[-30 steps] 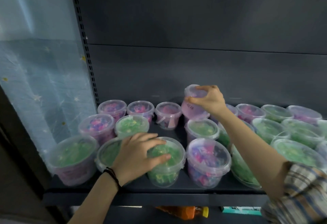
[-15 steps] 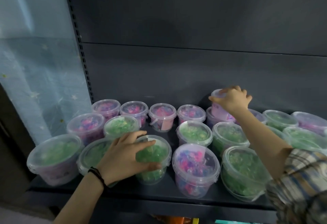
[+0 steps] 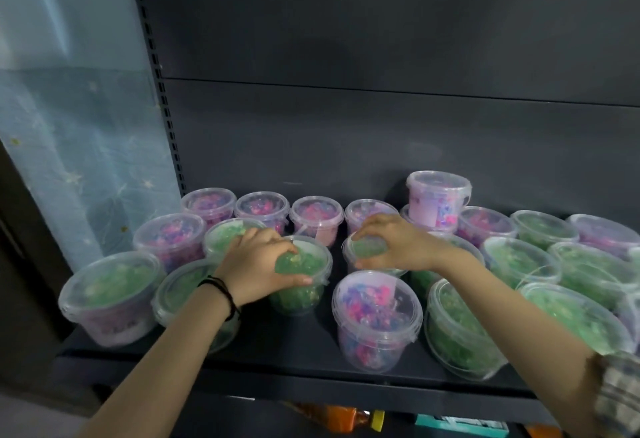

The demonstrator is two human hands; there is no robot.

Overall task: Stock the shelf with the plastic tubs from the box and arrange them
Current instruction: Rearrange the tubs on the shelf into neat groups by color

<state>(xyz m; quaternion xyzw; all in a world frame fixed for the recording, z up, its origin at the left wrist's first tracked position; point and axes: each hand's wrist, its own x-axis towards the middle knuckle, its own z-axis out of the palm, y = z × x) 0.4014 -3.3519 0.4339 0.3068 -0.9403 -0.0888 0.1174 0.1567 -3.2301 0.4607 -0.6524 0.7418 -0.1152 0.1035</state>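
Plastic tubs (image 3: pixel 519 257) with clear lids, standing in three loose rows on a dark shelf (image 3: pixel 277 361), seen from the aisle. The grey back panel (image 3: pixel 346 126) rises behind them. A pale blue sheet printed with stars (image 3: pixel 69 126) hangs at the left, beyond the perforated upright (image 3: pixel 162 126).

Both bare forearms reach in over the front edge, palms down. The left hand (image 3: pixel 258 264), with black bands (image 3: pixel 221 294) at its wrist, arches over the lid of a green-filled tub (image 3: pixel 304 295) in the middle row, fingers curled over the top and thumb on the near side, gripping it. The right hand (image 3: pixel 401 247), coming from a plaid sleeve (image 3: pixel 620 399), cups the neighbouring green tub (image 3: pixel 369 250) and pinches its lid rim.

Count: two hands, each holding one tub. There are roughly twenty tubs in all; the right edge cuts off any exact figure. Pink-and-blue fills dominate the back row and the left, green the middle and the right. One stacked pink tub (image 3: pixel 438 197) stands on another in the back row. A single pink-and-blue tub (image 3: pixel 377 316) stands in the front row between the forearms, touching neither.

The left forearm crosses a front-row green tub (image 3: pixel 180 285) and hides part of it. Beneath the shelf an orange item (image 3: pixel 343 418) and a teal pack (image 3: pixel 460 425) show, too cut off to identify.
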